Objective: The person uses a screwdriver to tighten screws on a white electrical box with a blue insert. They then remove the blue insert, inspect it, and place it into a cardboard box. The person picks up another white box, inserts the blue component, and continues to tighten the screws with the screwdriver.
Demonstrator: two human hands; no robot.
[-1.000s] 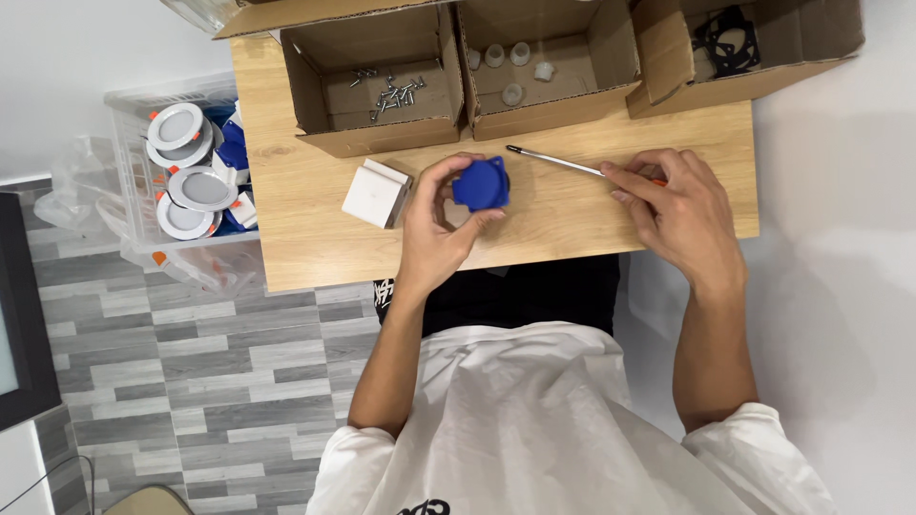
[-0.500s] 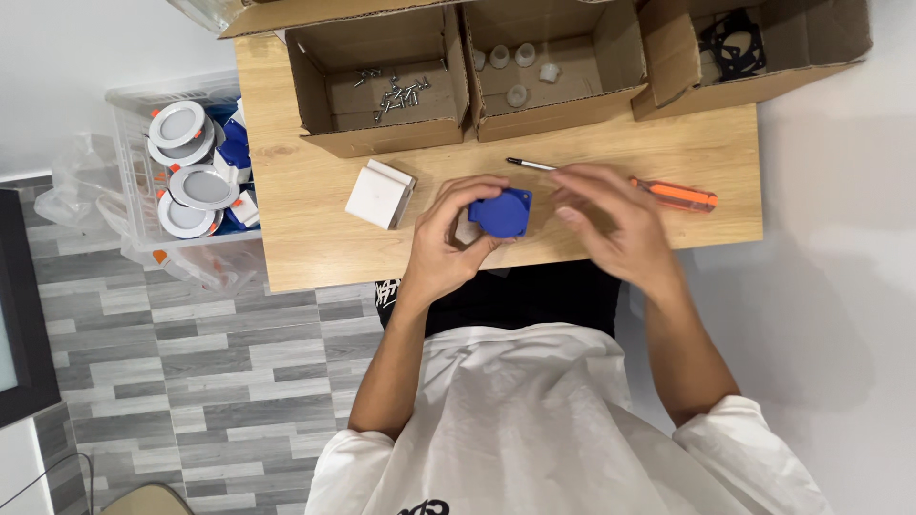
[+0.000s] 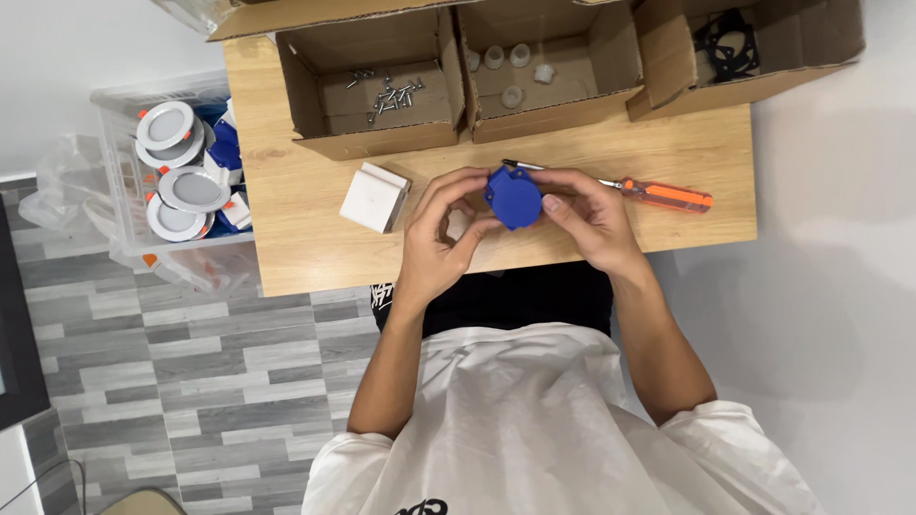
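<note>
A light wooden worktop [image 3: 286, 248] fills the upper middle of the frame, seen from above. Below and to the left lies a floor [image 3: 191, 381] of grey plank-pattern tiles in mixed light and dark shades. The right side and the upper left corner show a plain white surface [image 3: 840, 286] — evenly lit, with soft shadows. At the far left edge stands a dark, flat panel [image 3: 14, 324] — what it is cannot be told.

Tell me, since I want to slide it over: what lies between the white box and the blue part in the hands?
In the head view, only the left hand lies between the white box and the blue part.
</note>
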